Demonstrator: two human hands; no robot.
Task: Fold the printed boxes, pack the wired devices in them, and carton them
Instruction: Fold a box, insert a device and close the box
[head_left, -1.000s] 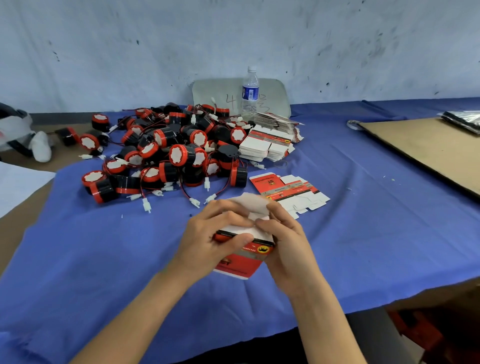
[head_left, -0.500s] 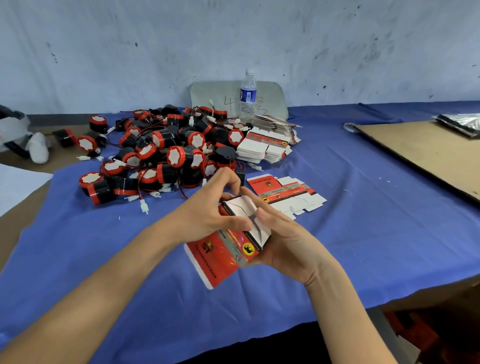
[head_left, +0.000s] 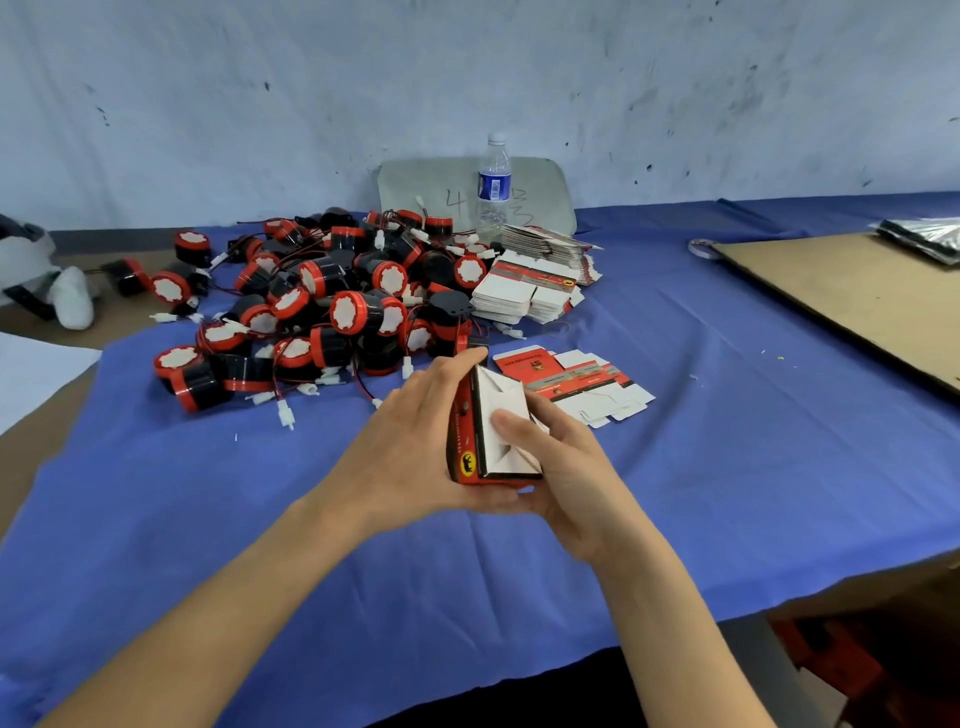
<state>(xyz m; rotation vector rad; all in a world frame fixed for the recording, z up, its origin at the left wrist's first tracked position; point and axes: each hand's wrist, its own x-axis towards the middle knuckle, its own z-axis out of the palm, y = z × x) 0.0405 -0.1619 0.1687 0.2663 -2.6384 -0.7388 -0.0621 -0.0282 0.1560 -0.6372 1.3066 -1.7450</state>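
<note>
- A partly folded printed box (head_left: 493, 452) is held above the near part of the blue cloth (head_left: 208, 519), with its white end flaps turned up toward the camera.
- The box is gripped on its red side by the left hand (head_left: 405, 447). The fingers are curled over the far edge, and the thumb appears to be tucked under the near edge.
- The box is cupped from beneath by the right hand (head_left: 571, 483), and its thumb is pressed onto the white flaps.
- Just beyond the hands, a flat box blank (head_left: 582, 384) is laid on the cloth.
- Farther back and to the left, red-and-black wired devices (head_left: 322, 312) are heaped in a pile, with a stack of flat blanks (head_left: 524, 293) touching its right side.
- A water bottle (head_left: 493, 182) is stood upright near the wall, in front of a grey board (head_left: 415, 187).
- A brown cardboard sheet (head_left: 857, 301) is laid at the far right.
</note>
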